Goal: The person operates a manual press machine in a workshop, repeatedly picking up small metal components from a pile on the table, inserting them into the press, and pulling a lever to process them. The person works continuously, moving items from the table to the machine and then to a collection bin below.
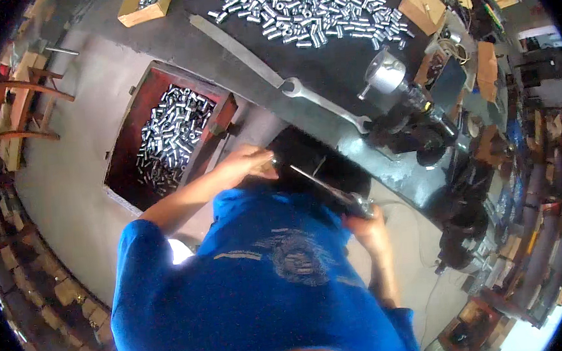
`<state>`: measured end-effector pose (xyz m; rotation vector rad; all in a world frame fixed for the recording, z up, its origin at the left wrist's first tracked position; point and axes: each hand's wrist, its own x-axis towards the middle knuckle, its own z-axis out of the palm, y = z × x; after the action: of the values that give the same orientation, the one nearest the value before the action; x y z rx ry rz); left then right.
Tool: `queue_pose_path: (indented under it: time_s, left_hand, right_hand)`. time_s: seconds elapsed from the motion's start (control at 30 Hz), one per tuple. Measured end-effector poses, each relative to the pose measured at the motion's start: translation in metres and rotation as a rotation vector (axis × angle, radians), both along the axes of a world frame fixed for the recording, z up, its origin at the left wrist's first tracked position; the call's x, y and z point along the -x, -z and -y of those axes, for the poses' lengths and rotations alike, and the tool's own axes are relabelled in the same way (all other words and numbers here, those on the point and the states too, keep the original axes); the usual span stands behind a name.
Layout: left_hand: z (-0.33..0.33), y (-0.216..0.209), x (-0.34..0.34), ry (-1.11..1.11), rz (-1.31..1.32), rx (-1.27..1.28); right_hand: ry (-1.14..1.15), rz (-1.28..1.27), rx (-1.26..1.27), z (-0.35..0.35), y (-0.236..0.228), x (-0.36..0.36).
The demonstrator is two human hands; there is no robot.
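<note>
My left hand is closed in a pinch in front of my blue shirt, near the right end of the red bin. A small shiny metal piece shows at its fingertips, like the cylindrical parts nearby. Lower and to the right, my right hand is wrapped round a silver tool with a long thin rod, which looks like an air blow gun. Its rod points up and left toward my left hand. Many small metal cylinders fill part of the red bin on the left.
On the dark bench, a large pile of metal cylinders lies at the far side. A flat metal bar and an open-ended wrench lie nearer. A machine with a silver round head stands right. A cardboard box sits far left.
</note>
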<state>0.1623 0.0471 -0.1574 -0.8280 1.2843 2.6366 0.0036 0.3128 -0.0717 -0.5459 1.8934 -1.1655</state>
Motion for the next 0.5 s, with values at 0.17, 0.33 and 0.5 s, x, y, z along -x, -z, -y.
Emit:
queue_pose_path:
  time_s: [0.17,0.33,0.5]
  left_hand:
    - [0.004,0.002,-0.009,-0.041,-0.034,-0.073]
    - [0.001,0.003,-0.017,-0.025,-0.008,-0.006]
    - [0.015,-0.034,-0.024,0.066,-0.017,0.474]
  right_hand:
    - [-0.121,-0.049,-0.17,0.012,-0.024,0.003]
    - [-0.085,-0.012,-0.071,0.021,-0.02,0.001]
    - [-0.228,-0.011,-0.043,0.017,0.003,0.015]
